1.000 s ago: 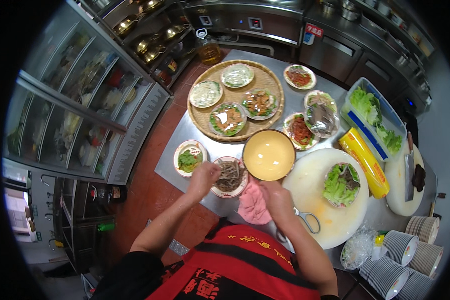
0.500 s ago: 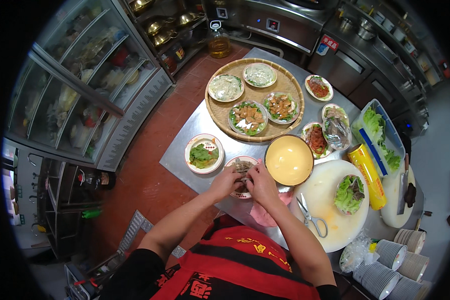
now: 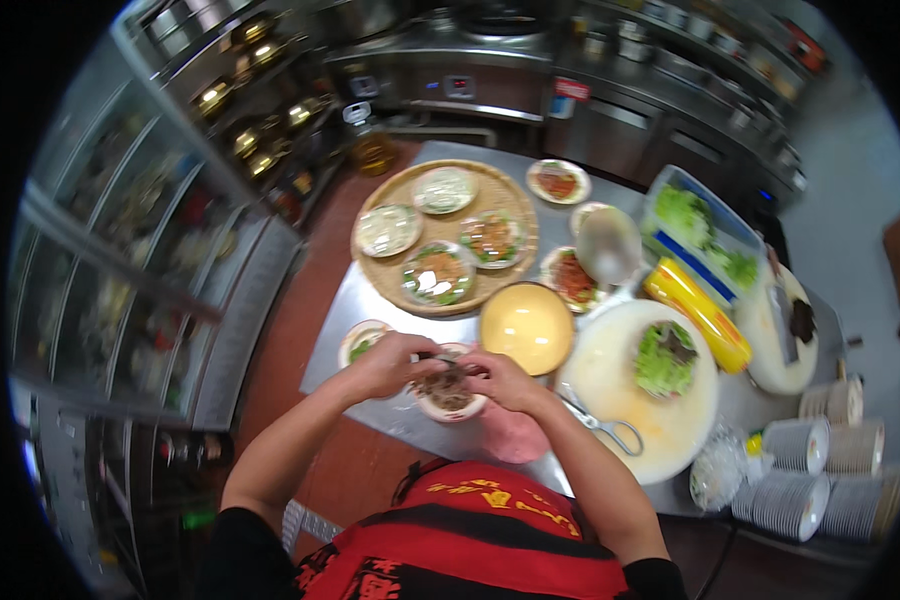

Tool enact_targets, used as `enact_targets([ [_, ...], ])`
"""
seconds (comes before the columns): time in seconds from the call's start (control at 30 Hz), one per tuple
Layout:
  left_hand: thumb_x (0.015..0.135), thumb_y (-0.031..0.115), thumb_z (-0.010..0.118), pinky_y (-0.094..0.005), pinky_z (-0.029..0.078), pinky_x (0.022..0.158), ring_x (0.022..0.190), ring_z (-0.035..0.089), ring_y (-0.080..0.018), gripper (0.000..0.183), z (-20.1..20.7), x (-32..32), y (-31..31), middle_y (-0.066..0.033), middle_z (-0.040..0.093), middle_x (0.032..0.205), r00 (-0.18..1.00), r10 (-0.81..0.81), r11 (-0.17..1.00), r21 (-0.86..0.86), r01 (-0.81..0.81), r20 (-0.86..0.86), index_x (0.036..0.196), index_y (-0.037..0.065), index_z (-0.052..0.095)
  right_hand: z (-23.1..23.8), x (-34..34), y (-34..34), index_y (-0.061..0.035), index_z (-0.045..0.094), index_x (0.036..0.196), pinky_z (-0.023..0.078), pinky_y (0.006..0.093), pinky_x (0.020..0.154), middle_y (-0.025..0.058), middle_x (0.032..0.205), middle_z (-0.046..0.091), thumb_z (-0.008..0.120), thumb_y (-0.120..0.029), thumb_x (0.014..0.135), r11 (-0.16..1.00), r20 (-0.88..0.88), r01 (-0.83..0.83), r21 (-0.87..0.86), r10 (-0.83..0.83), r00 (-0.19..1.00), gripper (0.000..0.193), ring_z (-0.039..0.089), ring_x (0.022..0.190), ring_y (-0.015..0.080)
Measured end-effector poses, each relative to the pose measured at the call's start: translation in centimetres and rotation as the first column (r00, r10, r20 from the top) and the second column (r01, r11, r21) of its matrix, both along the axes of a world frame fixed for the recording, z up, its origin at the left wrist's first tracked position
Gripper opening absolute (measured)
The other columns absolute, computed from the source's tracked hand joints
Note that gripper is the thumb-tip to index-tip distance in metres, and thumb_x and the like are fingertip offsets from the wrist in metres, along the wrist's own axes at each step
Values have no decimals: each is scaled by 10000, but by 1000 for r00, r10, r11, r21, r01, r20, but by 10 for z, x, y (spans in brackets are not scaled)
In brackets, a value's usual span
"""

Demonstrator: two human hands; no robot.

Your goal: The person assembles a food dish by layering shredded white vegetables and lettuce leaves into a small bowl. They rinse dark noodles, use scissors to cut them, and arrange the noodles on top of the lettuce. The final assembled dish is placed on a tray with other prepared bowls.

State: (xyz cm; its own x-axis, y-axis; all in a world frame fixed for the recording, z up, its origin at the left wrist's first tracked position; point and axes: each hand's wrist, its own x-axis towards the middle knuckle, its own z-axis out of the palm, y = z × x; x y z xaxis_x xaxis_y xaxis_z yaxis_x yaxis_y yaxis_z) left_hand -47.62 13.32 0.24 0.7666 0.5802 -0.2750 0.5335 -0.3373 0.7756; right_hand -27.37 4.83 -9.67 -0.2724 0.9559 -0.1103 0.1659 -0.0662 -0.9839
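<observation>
My left hand and my right hand meet over a small white plate near the table's front edge. Between my closed fingertips are dark grey-brown food strips, blurred, so their exact kind does not show. More of the same strips lie heaped on the plate below. Partly behind my left hand stands a white plate with green leaves. A round yellow-topped container is just beyond my right hand, and a pink cloth lies below that hand.
Film-covered plated dishes fill the woven tray at the back. Scissors and a leafy plate rest on the white round board. A yellow box, a lettuce bin and stacked plates stand right.
The view has shifted and blurred. My hands have lifted slightly off the plate with strips between the fingers, and my left hand now partly covers the leafy plate.
</observation>
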Motion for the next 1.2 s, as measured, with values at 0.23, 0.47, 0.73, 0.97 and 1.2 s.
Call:
enact_targets([
  [0.23, 841, 143, 664, -315, 484, 686, 743, 622, -173, 204, 27, 91, -13, -122, 675, 851, 975, -214, 977, -6, 214, 52, 987, 2, 665, 51, 70, -56, -31, 617, 1090, 494, 280, 769, 80, 975, 634, 662, -113, 801, 978, -47, 194, -75, -198, 979, 304, 598, 843, 147],
  [0.47, 816, 92, 642, -350, 485, 750, 845, 611, -251, 164, 19, 248, -22, -109, 638, 930, 777, -595, 798, 265, 541, 205, 969, 34, 664, 73, 183, -136, -30, 628, 930, 493, 252, 630, 53, 849, 614, 711, -89, 780, 795, 119, 600, 87, -607, 786, 181, 592, 691, 127],
  [0.73, 782, 26, 606, -353, 493, 812, 948, 602, -286, 189, -45, 381, -29, -96, 614, 1013, 525, -815, 560, 562, 608, 244, 960, 61, 660, 64, 240, -169, -42, 607, 933, 498, 334, 608, 112, 833, 615, 694, -63, 777, 584, 434, 723, 369, -796, 422, 179, 613, 672, 227],
  [0.97, 748, 7, 569, -343, 478, 892, 1088, 555, -270, 259, -102, 348, -17, -104, 579, 1131, 564, -822, 503, 562, 657, 77, 984, 53, 667, -5, 216, -156, -49, 619, 936, 504, 396, 719, 116, 896, 571, 642, -85, 789, 766, 628, 481, 426, -633, 453, 152, 595, 830, 309],
  [1.2, 765, -43, 573, -363, 477, 894, 1063, 569, -290, 330, -107, 339, -21, -113, 560, 1153, 692, -703, 635, 586, 503, 167, 1072, 58, 637, -2, 219, -154, -33, 624, 956, 500, 384, 741, 115, 916, 582, 643, -67, 778, 755, 617, 439, 488, -654, 438, 183, 593, 857, 292],
])
